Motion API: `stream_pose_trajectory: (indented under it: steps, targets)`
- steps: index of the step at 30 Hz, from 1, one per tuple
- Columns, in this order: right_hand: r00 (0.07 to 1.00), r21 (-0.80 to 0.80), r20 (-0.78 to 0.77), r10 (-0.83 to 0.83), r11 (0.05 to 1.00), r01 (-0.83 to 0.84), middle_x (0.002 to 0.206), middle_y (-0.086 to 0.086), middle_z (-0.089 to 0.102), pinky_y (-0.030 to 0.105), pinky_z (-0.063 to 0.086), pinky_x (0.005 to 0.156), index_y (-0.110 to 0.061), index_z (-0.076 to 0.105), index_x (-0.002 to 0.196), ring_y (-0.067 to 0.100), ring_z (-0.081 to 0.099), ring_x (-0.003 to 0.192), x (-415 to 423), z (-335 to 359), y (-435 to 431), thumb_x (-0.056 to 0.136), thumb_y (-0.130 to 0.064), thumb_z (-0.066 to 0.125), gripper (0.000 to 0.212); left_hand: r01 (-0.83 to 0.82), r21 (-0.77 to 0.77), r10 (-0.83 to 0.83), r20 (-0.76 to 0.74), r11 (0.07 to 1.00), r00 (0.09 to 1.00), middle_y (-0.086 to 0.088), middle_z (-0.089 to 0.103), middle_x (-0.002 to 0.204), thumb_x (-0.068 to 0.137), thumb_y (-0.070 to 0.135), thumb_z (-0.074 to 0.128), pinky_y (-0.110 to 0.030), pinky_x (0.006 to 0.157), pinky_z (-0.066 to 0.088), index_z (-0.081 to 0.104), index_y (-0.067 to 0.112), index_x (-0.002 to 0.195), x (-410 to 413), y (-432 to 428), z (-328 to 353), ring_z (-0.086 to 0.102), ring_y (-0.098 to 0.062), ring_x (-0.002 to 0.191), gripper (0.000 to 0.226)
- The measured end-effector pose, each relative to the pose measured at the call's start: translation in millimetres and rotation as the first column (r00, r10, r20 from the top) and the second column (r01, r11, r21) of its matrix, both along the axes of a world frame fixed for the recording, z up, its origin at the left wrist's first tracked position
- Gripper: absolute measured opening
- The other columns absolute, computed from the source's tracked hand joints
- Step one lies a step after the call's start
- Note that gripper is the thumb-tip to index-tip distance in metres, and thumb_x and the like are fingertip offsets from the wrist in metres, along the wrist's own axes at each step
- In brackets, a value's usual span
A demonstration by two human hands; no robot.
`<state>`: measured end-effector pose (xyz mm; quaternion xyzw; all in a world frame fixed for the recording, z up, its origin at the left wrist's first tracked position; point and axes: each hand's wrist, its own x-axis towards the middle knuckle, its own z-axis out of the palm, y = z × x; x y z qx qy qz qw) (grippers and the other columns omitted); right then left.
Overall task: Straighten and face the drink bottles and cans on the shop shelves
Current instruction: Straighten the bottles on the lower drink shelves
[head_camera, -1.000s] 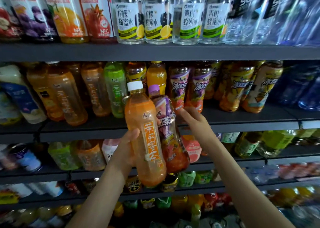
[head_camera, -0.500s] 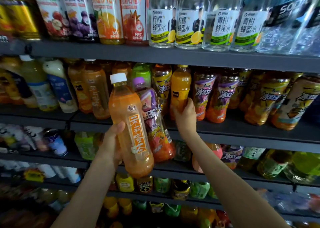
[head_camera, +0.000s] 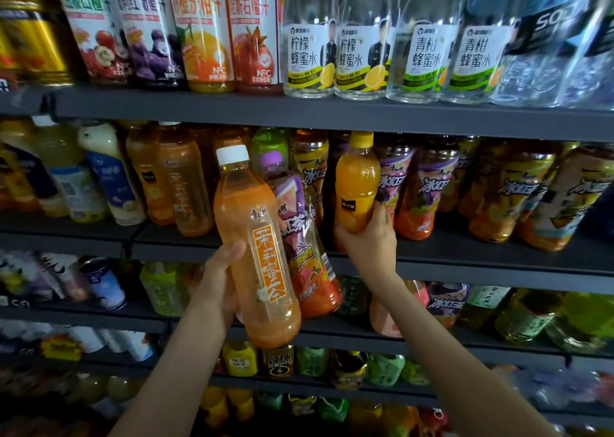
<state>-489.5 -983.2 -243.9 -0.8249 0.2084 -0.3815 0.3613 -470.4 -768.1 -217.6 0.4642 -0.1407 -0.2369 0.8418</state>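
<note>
My left hand (head_camera: 219, 280) is clamped round the clear plastic white-capped bottle of orange tea (head_camera: 255, 254), thumb across its front. The purple-capped bottle with a purple-and-orange sleeve (head_camera: 305, 254) is tucked behind it, apparently in the same grip and presumably pulled out to free the row. Both hang before the dark metal middle shelf (head_camera: 465, 257), long axes tilted, caps up-left, labels towards me. My right hand (head_camera: 368, 240) wraps the base of the yellow-capped orange juice bottle (head_camera: 355, 184), upright on that shelf, likely being faced.
</note>
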Motion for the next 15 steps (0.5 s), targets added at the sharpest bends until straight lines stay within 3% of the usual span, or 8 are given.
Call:
stream_pose_trajectory:
  steps: [3,9,15]
  targets:
    - [0.999,-0.006,0.031,-0.03,1.0,0.03,0.111,0.009,0.055,0.034,0.045,0.079,-0.002,0.048,0.124,0.027,0.054,0.103,-25,-4,-12,0.074,-0.028,0.075,0.063,0.118,-0.051,-0.117,0.011,0.992,0.993,-0.003,0.069,0.063,0.001,0.049,0.09,-0.029,0.05,0.056,0.077,0.02,0.064,-4,-12,-1,0.067,-0.017,0.056,0.071]
    - [0.983,0.086,0.069,-0.172,0.982,0.166,0.109,0.004,0.052,0.023,0.032,0.075,-0.005,0.05,0.124,0.018,0.048,0.098,-71,-3,-51,0.075,-0.022,0.074,0.058,0.259,-0.143,-0.257,0.03,0.955,0.966,-0.002,0.069,0.066,0.016,0.048,0.094,-0.028,0.054,0.056,0.077,0.02,0.069,-15,-45,-5,0.067,-0.016,0.06,0.062]
    - [0.95,0.156,0.073,-0.302,0.945,0.288,0.112,0.009,0.051,0.042,0.045,0.083,-0.004,0.047,0.126,0.028,0.05,0.104,-102,-4,-95,0.073,-0.032,0.069,0.064,0.313,-0.122,-0.308,0.055,0.942,0.95,0.0,0.069,0.066,0.014,0.053,0.092,-0.026,0.056,0.057,0.077,0.022,0.068,-32,-76,-1,0.067,-0.014,0.06,0.063]
